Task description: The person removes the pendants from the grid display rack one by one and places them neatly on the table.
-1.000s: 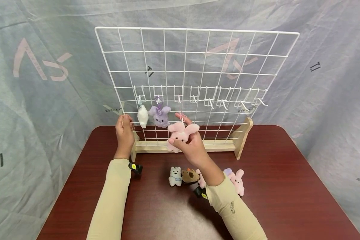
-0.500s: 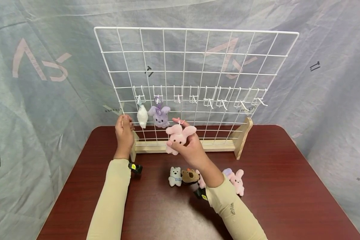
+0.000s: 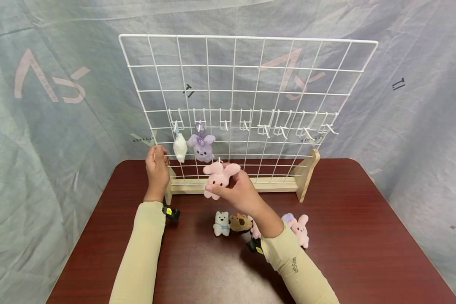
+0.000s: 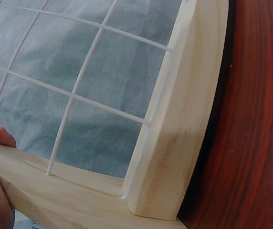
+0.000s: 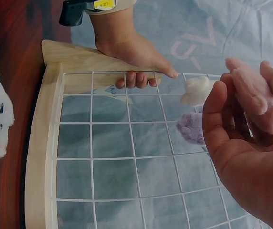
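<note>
My right hand (image 3: 240, 192) holds a pink bunny plush keychain (image 3: 219, 175) between thumb and fingers, in front of the white wire grid rack (image 3: 245, 90) and below its row of hooks. A small ring tops the bunny. My left hand (image 3: 157, 171) grips the rack's left edge; in the right wrist view its fingers (image 5: 140, 80) curl through the grid around the wooden side. On the leftmost hook hangs a white plush keychain (image 3: 180, 148), and on the one beside it a purple bunny plush keychain (image 3: 203, 150).
Several hooks (image 3: 266, 130) to the right carry nothing. On the dark red table (image 3: 197, 261) lie a white bear plush (image 3: 222, 223), a brown plush (image 3: 241, 223) and a pink bunny plush (image 3: 302, 231), with others partly hidden by my right forearm. A wooden foot (image 3: 308, 175) supports the rack's right end.
My right hand has moved a little left and down with the pink bunny plush keychain, away from the hooks. My left hand has stayed on the rack's edge.
</note>
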Tool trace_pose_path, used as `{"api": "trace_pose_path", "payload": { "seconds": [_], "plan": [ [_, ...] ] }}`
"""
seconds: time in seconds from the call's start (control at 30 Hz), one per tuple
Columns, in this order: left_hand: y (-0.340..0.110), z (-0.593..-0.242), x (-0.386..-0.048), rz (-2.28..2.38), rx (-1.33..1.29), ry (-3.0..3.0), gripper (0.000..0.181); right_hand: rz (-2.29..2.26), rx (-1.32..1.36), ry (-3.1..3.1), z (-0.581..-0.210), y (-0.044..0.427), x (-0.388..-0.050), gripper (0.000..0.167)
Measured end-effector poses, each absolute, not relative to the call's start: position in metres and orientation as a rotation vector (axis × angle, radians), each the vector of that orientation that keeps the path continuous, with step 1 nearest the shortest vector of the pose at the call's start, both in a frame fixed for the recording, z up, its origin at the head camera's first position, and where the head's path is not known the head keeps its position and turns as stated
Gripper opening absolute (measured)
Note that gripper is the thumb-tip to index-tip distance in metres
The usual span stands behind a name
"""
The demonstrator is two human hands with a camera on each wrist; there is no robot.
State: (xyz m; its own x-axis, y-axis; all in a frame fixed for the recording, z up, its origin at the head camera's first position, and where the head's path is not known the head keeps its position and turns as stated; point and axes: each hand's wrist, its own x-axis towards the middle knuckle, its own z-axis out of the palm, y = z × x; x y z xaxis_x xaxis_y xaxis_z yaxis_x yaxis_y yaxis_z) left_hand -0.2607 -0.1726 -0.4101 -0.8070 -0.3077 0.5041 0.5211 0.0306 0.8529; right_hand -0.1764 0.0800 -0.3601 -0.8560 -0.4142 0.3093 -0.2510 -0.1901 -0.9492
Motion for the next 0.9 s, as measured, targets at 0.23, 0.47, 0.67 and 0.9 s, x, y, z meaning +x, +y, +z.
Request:
{"api": "trace_pose_path", "payload": {
  "seconds": [0.23, 0.47, 0.67, 0.9],
  "plan": [
    [-0.1722, -0.4089, -0.2594, -1.836, -0.216, -1.733, 0.041, -2.199, -0.696, 2.038, -0.3621, 0.0815, -0.1765, 0.052],
    [-0.1725, -0.4093, -0.2598, -1.851, -0.226, -1.724, 0.042, -2.148, -0.702, 2.101, -0.3606, 0.0848, -0.1746, 0.057],
    [-0.1731, -0.4097, -0.2601, -1.858, -0.212, -1.73, 0.042, -2.092, -0.623, 2.131, -0.361, 0.0853, -0.1723, 0.033],
    [-0.1731, -0.4108, -0.2611, -1.849, -0.216, -1.731, 0.044, -2.063, -0.588, 2.154, -0.3615, 0.085, -0.1711, 0.025]
  ]
}}
